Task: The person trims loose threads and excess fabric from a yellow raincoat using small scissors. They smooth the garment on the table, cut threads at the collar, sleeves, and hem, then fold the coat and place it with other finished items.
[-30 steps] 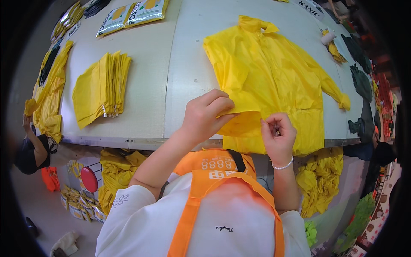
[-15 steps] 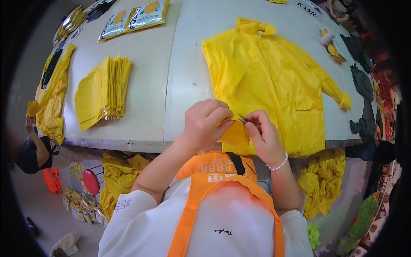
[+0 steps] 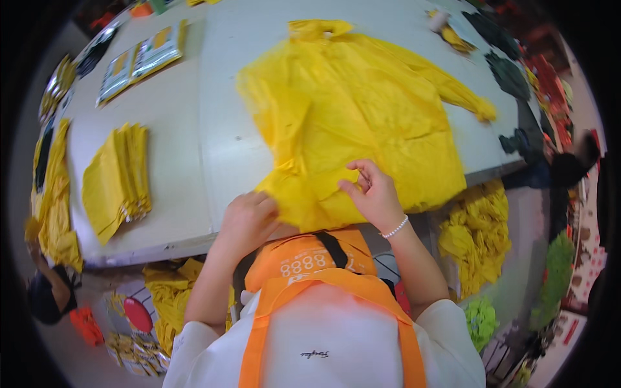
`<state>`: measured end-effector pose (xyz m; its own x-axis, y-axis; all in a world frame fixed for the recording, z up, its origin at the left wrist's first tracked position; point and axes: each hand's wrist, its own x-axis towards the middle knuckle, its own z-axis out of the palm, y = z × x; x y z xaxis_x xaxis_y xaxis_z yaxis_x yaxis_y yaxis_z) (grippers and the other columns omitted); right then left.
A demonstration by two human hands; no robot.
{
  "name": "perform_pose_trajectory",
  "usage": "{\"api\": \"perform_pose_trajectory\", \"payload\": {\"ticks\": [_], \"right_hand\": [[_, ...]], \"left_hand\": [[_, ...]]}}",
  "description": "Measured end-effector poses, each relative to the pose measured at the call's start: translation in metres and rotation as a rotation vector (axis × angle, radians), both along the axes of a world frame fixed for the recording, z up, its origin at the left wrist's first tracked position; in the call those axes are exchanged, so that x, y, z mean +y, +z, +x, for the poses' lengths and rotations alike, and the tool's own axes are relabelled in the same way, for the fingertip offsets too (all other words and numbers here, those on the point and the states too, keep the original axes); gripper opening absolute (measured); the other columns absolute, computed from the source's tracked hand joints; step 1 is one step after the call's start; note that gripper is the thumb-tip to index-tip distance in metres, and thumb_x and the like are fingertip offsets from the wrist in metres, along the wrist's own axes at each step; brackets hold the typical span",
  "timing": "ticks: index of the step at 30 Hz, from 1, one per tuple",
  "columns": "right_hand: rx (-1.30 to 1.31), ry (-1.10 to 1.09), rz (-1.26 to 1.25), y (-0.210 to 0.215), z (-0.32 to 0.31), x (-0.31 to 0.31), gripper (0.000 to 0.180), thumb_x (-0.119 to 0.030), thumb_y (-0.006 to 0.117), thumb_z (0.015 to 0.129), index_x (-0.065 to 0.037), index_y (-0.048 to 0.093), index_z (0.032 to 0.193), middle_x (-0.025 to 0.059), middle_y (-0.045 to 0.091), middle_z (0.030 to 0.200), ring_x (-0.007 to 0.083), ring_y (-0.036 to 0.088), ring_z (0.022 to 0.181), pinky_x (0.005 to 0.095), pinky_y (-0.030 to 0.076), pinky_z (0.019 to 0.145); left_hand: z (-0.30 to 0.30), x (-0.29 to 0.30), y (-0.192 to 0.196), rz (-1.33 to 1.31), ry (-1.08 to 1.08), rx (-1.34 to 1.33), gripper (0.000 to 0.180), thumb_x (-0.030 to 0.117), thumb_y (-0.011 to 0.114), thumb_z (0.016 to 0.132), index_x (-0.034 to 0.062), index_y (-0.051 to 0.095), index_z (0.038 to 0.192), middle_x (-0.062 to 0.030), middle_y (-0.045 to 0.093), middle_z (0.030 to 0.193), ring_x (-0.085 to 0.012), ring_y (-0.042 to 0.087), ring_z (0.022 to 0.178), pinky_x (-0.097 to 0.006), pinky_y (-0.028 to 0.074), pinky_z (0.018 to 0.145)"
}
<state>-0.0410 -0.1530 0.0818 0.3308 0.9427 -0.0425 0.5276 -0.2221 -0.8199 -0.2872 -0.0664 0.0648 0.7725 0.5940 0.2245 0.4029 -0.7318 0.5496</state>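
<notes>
Reaching up and inward from the lower edge, the left forearm and right forearm are bent so that both hands are brought close in front of the body. The left hand is turned back upward, its fingers curled down and nearly closed, and the edge of the yellow cloth is pinched at their tips. The right hand is set a little farther forward and tilted toward the left one; its thumb and forefinger are parted, with the other fingers curled, and whether anything small is held there cannot be told. Its wrist is circled by a white beaded bracelet.

The yellow jacket is spread beneath and ahead of both hands on the pale table, its collar pointed away from them. One sleeve is stretched out beyond the right hand; on the other side the cloth is folded down toward the left hand. The surface is thin, slightly shiny and creased, most crumpled between the hands and blurred near the left fingers.

To the left of the left hand, a stack of folded yellow pieces is laid, with flat silvery packets placed farther off.
</notes>
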Motion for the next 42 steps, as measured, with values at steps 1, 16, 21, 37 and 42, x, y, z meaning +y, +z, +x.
{"api": "perform_pose_trajectory", "payload": {"ticks": [1,16,21,37,42], "right_hand": [[0.029,-0.038,-0.162,-0.014,0.019,-0.006,0.016,-0.015,0.061,0.086,-0.002,0.059,0.095,0.0124,0.062,0.08,0.0154,0.057,0.064,0.026,0.044,0.056],[-0.555,-0.076,-0.471,-0.171,0.237,-0.074,0.047,-0.018,0.053,0.084,-0.018,0.047,0.13,0.014,0.027,0.146,0.041,0.02,0.134,0.0576,0.018,0.105],[-0.336,0.144,-0.201,-0.167,0.271,-0.047,0.038,-0.018,0.05,0.086,-0.012,0.051,0.124,0.0163,0.038,0.138,0.042,0.027,0.129,0.049,0.024,0.105],[0.958,-0.911,0.199,-0.183,0.782,-0.018,0.015,-0.016,0.066,0.081,-0.01,0.054,0.088,-0.0023,0.043,0.067,0.0052,0.031,0.045,0.0201,0.022,0.04],[0.575,-0.986,0.744,-0.169,0.707,-0.012,0.019,-0.014,0.069,0.079,-0.005,0.056,0.09,0.0004,0.046,0.067,0.0082,0.038,0.048,0.0202,0.029,0.041]], "left_hand": [[-0.005,-0.007,-0.007,-0.062,-0.026,0.125,0.019,0.01,0.072,0.061,0.0067,0.057,0.072,-0.0085,0.056,0.07,-0.029,0.054,0.067,-0.037,0.045,0.061],[0.242,-0.078,-0.158,-0.032,0.364,0.549,0.09,0.052,0.065,0.074,0.0118,0.024,0.143,-0.0215,0.005,0.149,-0.0374,0.002,0.139,-0.067,0.01,0.101],[0.252,-0.014,-0.166,0.129,0.434,0.684,0.085,0.052,0.062,0.075,0.0176,0.025,0.143,-0.0137,0.01,0.151,-0.0338,0.011,0.138,-0.063,0.012,0.103],[0.404,-0.091,-0.141,-0.022,0.681,0.333,0.07,0.012,0.061,0.079,0.0085,0.026,0.14,-0.0196,0.031,0.141,-0.0353,0.03,0.13,-0.048,0.026,0.105],[0.528,-0.078,-0.08,-0.123,0.431,0.053,0.063,0.01,0.063,0.079,0.0034,0.035,0.134,-0.0202,0.039,0.135,-0.0364,0.037,0.125,-0.04,0.032,0.103]]}}
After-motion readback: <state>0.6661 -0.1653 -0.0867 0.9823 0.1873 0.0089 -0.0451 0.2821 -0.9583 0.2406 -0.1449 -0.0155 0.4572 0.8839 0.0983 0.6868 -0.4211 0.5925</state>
